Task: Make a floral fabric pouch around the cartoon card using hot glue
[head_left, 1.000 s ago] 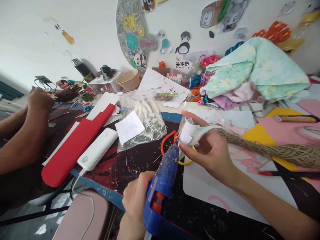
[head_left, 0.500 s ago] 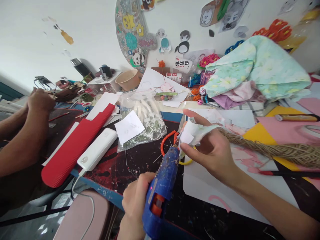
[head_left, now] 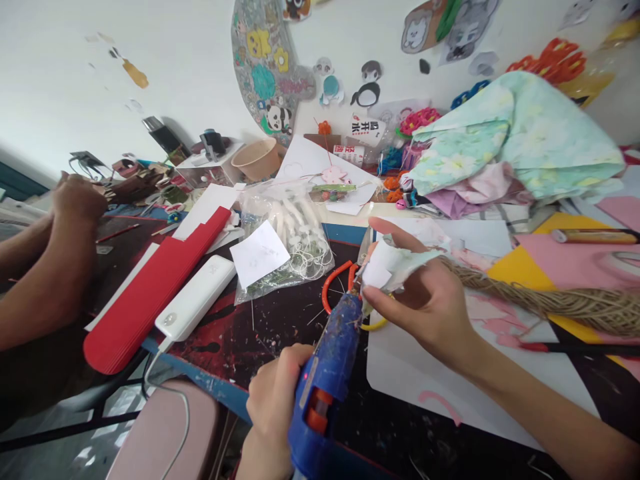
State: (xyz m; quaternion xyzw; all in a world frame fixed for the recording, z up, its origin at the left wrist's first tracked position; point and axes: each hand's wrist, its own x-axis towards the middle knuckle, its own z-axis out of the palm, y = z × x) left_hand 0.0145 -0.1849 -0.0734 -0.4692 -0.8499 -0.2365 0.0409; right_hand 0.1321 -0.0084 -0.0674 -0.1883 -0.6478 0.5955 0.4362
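Note:
My left hand (head_left: 275,400) is wrapped round the handle of a blue glue gun (head_left: 327,373), whose worn nozzle end points up and away from me. A small red light glows on its side. Between the thumb and fingers of my right hand (head_left: 430,293) is a piece of white and pale green cloth (head_left: 387,263). The gun's tip meets or nearly meets the cloth's lower left edge; I cannot tell if they touch. Scissors with orange and yellow handles (head_left: 327,287) lie on the table beneath, partly hidden by the gun and cloth.
Left of my hands are a clear plastic bag (head_left: 320,257), a white power bank (head_left: 195,300) with a cable, and a red fan-like strip (head_left: 155,293). Twine (head_left: 565,300) and white paper (head_left: 415,373) lie right. Another person's hands (head_left: 80,197) are at far left.
The view has shifted very slightly. The glue gun, the cloth and both my hands keep nearly the same places.

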